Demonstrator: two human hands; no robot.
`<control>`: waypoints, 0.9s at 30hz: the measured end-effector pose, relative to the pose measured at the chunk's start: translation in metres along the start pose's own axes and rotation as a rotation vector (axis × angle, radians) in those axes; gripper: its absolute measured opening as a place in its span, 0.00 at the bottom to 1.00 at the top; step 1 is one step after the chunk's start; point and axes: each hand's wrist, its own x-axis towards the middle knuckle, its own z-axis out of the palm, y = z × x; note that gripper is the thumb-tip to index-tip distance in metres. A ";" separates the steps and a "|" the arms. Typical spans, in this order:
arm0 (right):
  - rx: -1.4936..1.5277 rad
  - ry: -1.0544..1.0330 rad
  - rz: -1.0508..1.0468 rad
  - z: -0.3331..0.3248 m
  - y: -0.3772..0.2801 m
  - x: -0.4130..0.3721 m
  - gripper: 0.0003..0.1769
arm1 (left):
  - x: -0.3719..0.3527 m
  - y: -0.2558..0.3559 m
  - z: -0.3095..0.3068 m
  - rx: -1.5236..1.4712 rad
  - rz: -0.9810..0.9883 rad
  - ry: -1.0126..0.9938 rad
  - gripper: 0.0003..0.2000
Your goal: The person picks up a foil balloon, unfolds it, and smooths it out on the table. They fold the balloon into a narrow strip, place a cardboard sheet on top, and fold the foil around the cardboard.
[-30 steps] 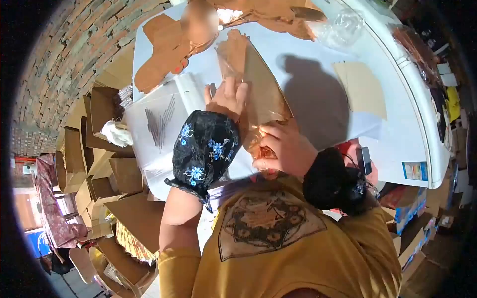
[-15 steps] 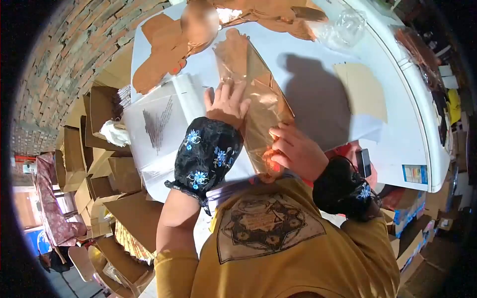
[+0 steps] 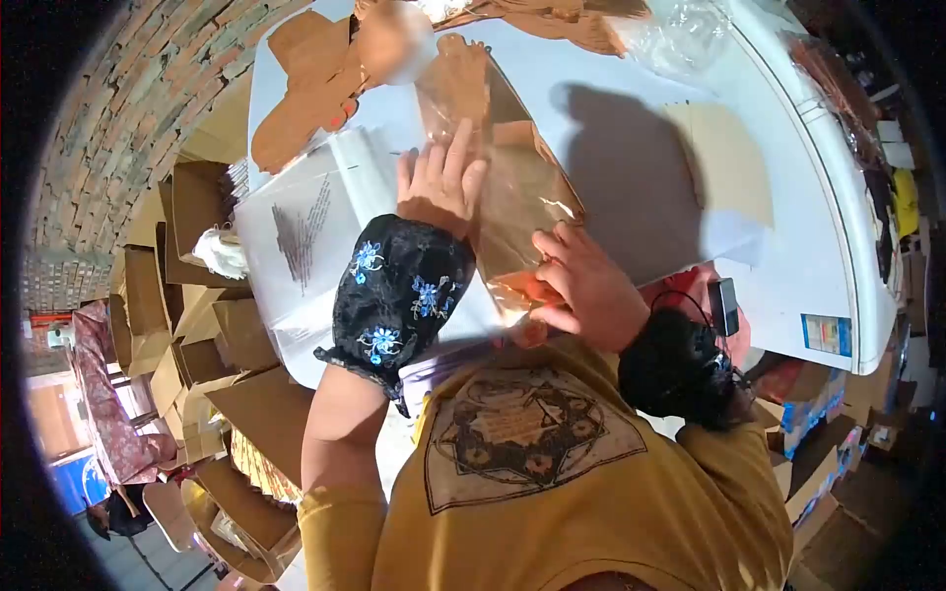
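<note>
A long clear plastic bag (image 3: 512, 177) with a flat brown piece (image 3: 458, 84) inside lies lengthwise on the white table. My left hand (image 3: 440, 182) rests flat along the bag's left edge, fingers stretched forward. At the near end my right hand (image 3: 591, 291) has its fingers and thumb curled on the bag, where orange-red colour shows under the film. A black sleeve cover with blue flowers is on each forearm. Left of my left hand is a stack of clear bags (image 3: 286, 217) with printed text.
More flat brown pieces (image 3: 305, 94) lie at the far left of the table (image 3: 778, 286). Crumpled clear plastic (image 3: 685, 54) sits at the far edge, and a tan card (image 3: 724, 163) at the right. Open cardboard boxes (image 3: 261, 424) stand on the left. A small black device (image 3: 724, 305) is near my right wrist.
My left hand's fingers now point more straight ahead. My right hand has turned slightly, and its thumb shows at the bag's near end. The view has shifted a little.
</note>
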 end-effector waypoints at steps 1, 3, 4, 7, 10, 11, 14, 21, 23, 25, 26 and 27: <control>0.029 0.010 -0.010 0.001 0.004 -0.002 0.25 | 0.000 -0.002 0.002 -0.023 -0.010 0.002 0.15; 0.103 0.055 0.036 -0.002 0.010 -0.005 0.21 | 0.000 -0.005 0.003 -0.022 -0.001 0.018 0.14; 0.138 0.079 0.060 -0.004 0.012 -0.006 0.19 | 0.001 -0.006 0.004 -0.022 0.005 0.027 0.14; 0.634 0.101 0.384 -0.023 0.012 -0.007 0.15 | 0.002 -0.010 0.009 -0.026 -0.009 0.039 0.29; 0.889 0.252 0.722 -0.034 0.034 -0.025 0.17 | 0.001 -0.013 0.018 -0.084 -0.087 0.043 0.30; 0.999 0.387 0.835 -0.038 0.039 -0.027 0.18 | 0.001 -0.012 0.015 -0.057 -0.055 0.046 0.30; 1.267 0.783 1.028 -0.041 0.060 -0.040 0.21 | 0.003 -0.007 0.008 -0.073 -0.118 -0.026 0.32; 0.491 0.725 0.949 -0.058 0.089 -0.078 0.17 | 0.000 -0.009 0.014 0.031 -0.087 -0.014 0.33; -0.006 0.648 0.686 -0.067 0.067 -0.060 0.21 | 0.001 -0.007 0.012 0.047 -0.105 -0.037 0.32; -0.234 0.509 0.431 -0.065 0.059 -0.046 0.25 | 0.000 -0.006 0.013 0.066 -0.110 -0.046 0.32; -0.179 0.422 0.344 -0.055 0.049 -0.030 0.26 | 0.000 -0.008 0.012 0.029 -0.119 -0.061 0.32; -0.125 0.338 0.257 -0.047 0.039 -0.017 0.27 | 0.001 -0.005 0.011 0.001 -0.130 -0.080 0.32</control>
